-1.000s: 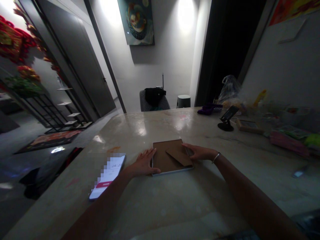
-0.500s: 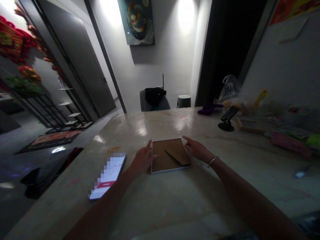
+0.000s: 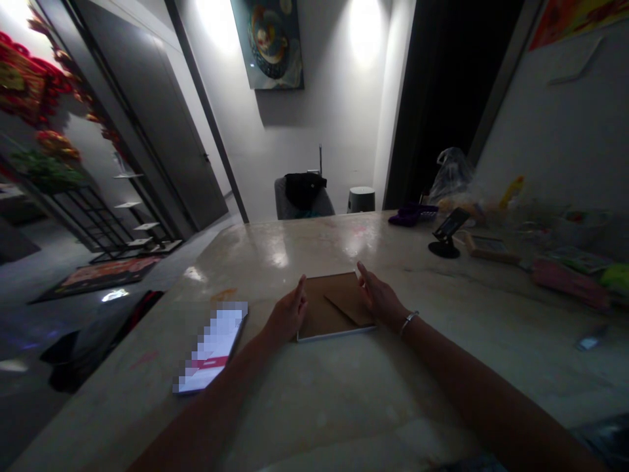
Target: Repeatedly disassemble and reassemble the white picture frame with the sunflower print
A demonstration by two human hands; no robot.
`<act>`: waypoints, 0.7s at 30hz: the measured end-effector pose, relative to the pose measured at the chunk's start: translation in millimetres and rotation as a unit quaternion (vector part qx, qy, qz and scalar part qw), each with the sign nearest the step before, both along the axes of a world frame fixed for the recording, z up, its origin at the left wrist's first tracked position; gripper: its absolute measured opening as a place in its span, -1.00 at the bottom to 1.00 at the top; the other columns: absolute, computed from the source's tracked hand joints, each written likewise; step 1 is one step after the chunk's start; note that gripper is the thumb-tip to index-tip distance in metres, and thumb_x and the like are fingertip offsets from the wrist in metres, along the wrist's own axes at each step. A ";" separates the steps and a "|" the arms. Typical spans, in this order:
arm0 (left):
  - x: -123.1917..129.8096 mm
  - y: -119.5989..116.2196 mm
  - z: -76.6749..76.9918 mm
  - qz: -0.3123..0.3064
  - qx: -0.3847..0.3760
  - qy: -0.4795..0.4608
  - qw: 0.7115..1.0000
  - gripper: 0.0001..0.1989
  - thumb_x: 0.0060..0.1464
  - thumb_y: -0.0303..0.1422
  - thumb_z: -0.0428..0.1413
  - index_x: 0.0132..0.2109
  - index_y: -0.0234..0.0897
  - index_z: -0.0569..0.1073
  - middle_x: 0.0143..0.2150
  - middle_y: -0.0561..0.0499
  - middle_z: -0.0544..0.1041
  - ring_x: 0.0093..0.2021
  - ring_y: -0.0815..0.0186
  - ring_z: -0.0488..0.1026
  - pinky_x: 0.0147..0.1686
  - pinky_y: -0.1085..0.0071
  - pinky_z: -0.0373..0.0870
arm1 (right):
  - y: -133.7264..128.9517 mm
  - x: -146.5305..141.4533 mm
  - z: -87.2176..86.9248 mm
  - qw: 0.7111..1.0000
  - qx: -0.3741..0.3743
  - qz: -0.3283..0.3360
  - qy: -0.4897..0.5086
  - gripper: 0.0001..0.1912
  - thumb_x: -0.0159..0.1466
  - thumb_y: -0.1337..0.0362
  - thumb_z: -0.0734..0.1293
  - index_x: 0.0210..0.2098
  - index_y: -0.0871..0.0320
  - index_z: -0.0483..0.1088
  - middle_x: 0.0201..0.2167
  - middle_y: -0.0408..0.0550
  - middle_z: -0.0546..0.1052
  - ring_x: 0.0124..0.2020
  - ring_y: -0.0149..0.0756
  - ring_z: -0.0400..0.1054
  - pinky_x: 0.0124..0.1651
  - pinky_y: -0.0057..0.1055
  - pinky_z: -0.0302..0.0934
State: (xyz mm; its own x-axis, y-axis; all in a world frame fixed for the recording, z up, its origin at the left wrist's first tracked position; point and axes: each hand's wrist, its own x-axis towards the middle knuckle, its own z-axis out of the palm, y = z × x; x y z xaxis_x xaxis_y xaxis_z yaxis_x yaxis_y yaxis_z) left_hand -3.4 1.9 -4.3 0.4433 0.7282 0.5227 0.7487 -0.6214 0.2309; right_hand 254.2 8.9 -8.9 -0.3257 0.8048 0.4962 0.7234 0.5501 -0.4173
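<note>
A shallow white-rimmed box lies on the table, its inside brown like cardboard. In its right half rests a flat brown piece with a slanted edge, raised a little at its lower left side. My left hand is at the box's left edge, fingers curled in against it and one finger pointing up. At the right edge is my right hand, with a silver bracelet on the wrist; one finger points forward and the others curl over the rim. The exact fingertip contact is partly hidden.
A phone with a lit screen lies left of my forearm. Further right stand a black phone stand, a purple item and a pink packet. Beyond the table's far edge is a chair with dark cloth over it.
My left thumb has drawn back from over the box and its fingers have curled in at the edge. My right hand has moved slightly inward over the right rim. The box stays put.
</note>
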 end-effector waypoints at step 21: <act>6.7 -9.4 22.4 0.149 -0.021 0.005 0.989 -0.81 0.07 -0.36 -0.17 -0.45 -0.24 0.24 -0.45 0.02 0.29 -0.43 0.33 0.29 -0.42 0.41 0.26 | -34.6 -28.6 18.9 0.988 -0.122 0.024 -0.092 -0.31 0.08 0.17 0.30 0.16 0.16 0.05 0.02 0.16 0.29 0.01 -0.03 0.14 -0.01 -0.16 0.06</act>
State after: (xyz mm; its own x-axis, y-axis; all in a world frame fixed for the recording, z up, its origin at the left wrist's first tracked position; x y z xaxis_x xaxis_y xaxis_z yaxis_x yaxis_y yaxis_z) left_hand 3.3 -7.5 18.1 0.2112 0.8478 0.4865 0.8995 -0.3634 0.2427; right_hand 225.6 -25.7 10.0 -0.4328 0.8747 0.2182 0.7747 0.4846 -0.4061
